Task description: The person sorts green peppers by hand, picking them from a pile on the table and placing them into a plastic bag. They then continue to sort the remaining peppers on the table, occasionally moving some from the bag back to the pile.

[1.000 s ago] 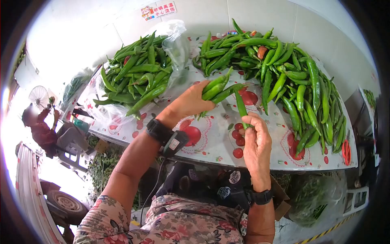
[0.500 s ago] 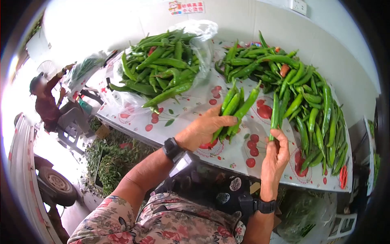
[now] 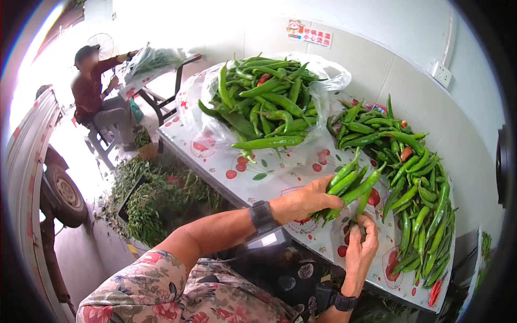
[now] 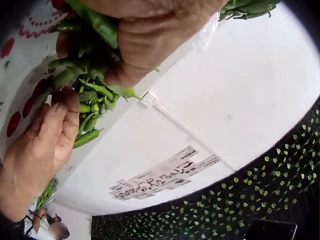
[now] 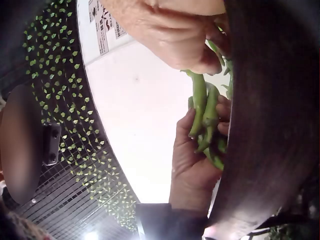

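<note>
Several long green chili peppers [image 3: 344,182] are gripped in a bunch by my left hand [image 3: 309,202], its thumb across them. Close beside it, over the table's front part, my right hand [image 3: 360,245] pinches one green pepper [image 3: 364,202] near its lower end. That pepper stands upright next to the bunch and overlaps it in the head view. In the right wrist view the bunch [image 5: 210,112] lies between the left thumb and fingers, below the right hand [image 5: 175,30]. A heap of loose green peppers [image 3: 425,215] spreads along the table's right side.
An open clear plastic bag [image 3: 318,116] full of green peppers stands on the fruit-patterned tablecloth [image 3: 258,188]. Red scissor-like handles [image 3: 435,292] lie at the right corner. Leafy plants [image 3: 156,210] cover the floor at left; a seated person [image 3: 97,81] is farther back.
The head view has swung left. My right hand has brought its single pepper in from the right, close against the bunch in my left hand.
</note>
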The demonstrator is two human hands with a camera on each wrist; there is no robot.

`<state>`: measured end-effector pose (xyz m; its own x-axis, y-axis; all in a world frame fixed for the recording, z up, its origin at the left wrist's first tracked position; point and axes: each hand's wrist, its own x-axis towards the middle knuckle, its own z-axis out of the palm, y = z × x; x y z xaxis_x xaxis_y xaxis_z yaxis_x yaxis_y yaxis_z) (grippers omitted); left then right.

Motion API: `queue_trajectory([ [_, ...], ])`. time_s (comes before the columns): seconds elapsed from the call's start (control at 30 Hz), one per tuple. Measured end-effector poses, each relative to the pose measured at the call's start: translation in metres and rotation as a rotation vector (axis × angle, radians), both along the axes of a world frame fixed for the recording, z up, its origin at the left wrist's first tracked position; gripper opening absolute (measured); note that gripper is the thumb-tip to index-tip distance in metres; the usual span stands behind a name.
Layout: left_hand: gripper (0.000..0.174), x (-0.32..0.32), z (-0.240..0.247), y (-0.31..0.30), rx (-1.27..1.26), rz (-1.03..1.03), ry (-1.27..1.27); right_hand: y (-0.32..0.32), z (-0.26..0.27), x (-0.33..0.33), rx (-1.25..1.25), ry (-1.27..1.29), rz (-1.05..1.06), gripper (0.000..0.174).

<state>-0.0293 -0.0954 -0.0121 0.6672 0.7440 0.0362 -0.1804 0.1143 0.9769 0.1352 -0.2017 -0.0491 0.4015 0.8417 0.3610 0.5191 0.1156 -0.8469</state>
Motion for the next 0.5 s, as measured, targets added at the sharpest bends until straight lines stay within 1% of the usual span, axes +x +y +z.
queue_trajectory([
  [0.03, 0.06, 0.0, 0.001, -0.001, -0.002, -0.001, 0.004, 0.0, 0.004, -0.001, -0.026, 0.042, 0.016, 0.021],
  [0.13, 0.064, 0.004, -0.009, 0.008, 0.049, -0.004, -0.082, 0.003, -0.004, 0.002, 0.051, -0.003, -0.013, 0.018],
  [0.2, 0.066, -0.001, -0.01, 0.01, 0.085, 0.019, -0.134, 0.005, -0.007, 0.005, 0.026, 0.075, 0.011, 0.018],
  [0.27, 0.068, -0.02, 0.008, 0.011, 0.125, 0.051, -0.179, 0.002, -0.011, 0.005, -0.006, 0.11, 0.022, 0.017],
  [0.3, 0.071, -0.036, 0.03, 0.01, 0.103, 0.085, -0.116, 0.002, -0.01, 0.005, -0.007, 0.101, 0.02, 0.017],
  [0.33, 0.071, -0.043, 0.03, 0.024, 0.208, 0.143, -0.145, 0.004, -0.007, 0.005, -0.003, 0.092, 0.019, 0.017],
  [0.37, 0.071, -0.054, 0.033, 0.037, 0.277, 0.183, -0.196, 0.005, -0.004, 0.003, -0.003, 0.137, 0.032, 0.016],
  [0.4, 0.07, -0.069, 0.047, 0.044, 0.295, 0.249, -0.152, 0.005, -0.002, 0.001, -0.006, 0.184, 0.043, 0.016],
  [0.43, 0.068, -0.084, 0.056, 0.054, 0.373, 0.292, -0.196, 0.004, -0.001, 0.001, -0.01, 0.233, 0.052, 0.016],
  [0.47, 0.064, -0.101, 0.078, 0.047, 0.37, 0.358, -0.165, 0.007, -0.008, 0.006, 0.004, 0.272, 0.075, 0.016],
  [0.5, 0.06, -0.114, 0.081, 0.062, 0.331, 0.322, -0.248, 0.008, -0.011, 0.008, 0.003, 0.275, 0.082, 0.016],
])
